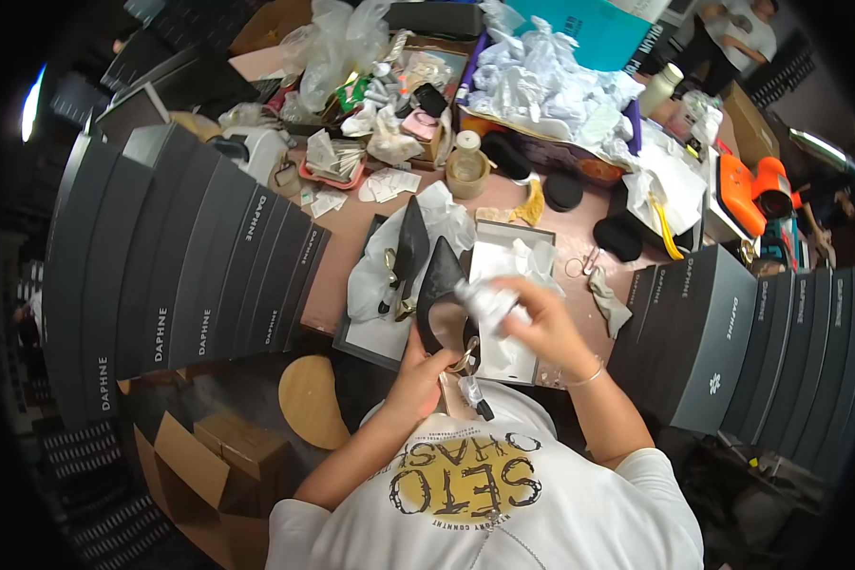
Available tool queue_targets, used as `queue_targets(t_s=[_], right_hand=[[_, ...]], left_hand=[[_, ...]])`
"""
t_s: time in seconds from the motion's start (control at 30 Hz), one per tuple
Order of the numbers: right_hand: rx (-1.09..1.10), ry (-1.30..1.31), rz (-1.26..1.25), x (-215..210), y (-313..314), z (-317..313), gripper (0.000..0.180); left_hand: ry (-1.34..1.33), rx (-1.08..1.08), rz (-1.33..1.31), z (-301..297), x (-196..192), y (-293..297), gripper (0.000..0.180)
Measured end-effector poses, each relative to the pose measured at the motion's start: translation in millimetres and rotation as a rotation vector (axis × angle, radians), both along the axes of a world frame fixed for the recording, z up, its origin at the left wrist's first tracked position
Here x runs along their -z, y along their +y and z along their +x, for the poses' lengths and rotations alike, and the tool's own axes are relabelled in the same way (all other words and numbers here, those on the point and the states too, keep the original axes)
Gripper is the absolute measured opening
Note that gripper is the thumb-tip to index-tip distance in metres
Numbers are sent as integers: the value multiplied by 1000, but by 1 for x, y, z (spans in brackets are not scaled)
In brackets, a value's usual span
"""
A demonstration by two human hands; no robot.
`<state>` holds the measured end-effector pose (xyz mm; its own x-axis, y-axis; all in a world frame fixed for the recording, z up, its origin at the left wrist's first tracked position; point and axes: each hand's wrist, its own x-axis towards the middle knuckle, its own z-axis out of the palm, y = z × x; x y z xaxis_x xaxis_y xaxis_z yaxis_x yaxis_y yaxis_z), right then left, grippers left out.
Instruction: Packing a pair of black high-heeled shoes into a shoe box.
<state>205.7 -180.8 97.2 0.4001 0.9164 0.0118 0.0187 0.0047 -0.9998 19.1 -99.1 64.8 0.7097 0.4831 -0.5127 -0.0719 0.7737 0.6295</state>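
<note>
My left hand (420, 376) grips a black pointed high-heeled shoe (441, 275) near its heel end, toe pointing away from me. A gold buckle or ring shows at its ankle strap, and its heel stem has a clear wrap. Beside the shoe's opening, my right hand (547, 329) pinches a wad of crumpled white tissue paper (490, 306), slightly blurred. The matching black shoe (411, 237) lies on white tissue in an open shoebox (370, 344) just left. To the right, under my right hand, is a white-lined box part (511, 359) with paper in it.
Tall stacks of dark grey shoeboxes flank the pink table on the left (185, 256) and right (731, 332). A purple-edged box of crumpled paper (551, 90) stands behind. A tape roll (467, 173), black pads (562, 192) and an orange tape dispenser (739, 195) lie around. Another person (746, 38) stands far right.
</note>
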Motion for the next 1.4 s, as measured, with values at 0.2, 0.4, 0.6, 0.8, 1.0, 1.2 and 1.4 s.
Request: queue_targets(t_s=[0.2,0.4,0.6,0.8,1.0,1.2,1.4], right_hand=[[-46,-762,-146,22,-18,-32,31],[162,-751,-180,26,-12,-54,26],[-11,-470,-108,11,-27,-35,21],[102,-946,-114,38,-18,-40,17],[102,-504,-259,48,1,-36,71],[110,-430,-158,42,9,-21,83],[-21,-444,-57,52,33,-21,82]], left_hand=[[50,120,109,3,-1,-19,72],[89,135,26,9,-2,-27,66],[24,183,69,4,-6,-34,66],[45,161,135,0,-7,-38,73],[19,152,108,-1,-3,-28,73],[-62,159,178,-1,-11,-35,75],[72,-14,-91,-4,2,-8,38]])
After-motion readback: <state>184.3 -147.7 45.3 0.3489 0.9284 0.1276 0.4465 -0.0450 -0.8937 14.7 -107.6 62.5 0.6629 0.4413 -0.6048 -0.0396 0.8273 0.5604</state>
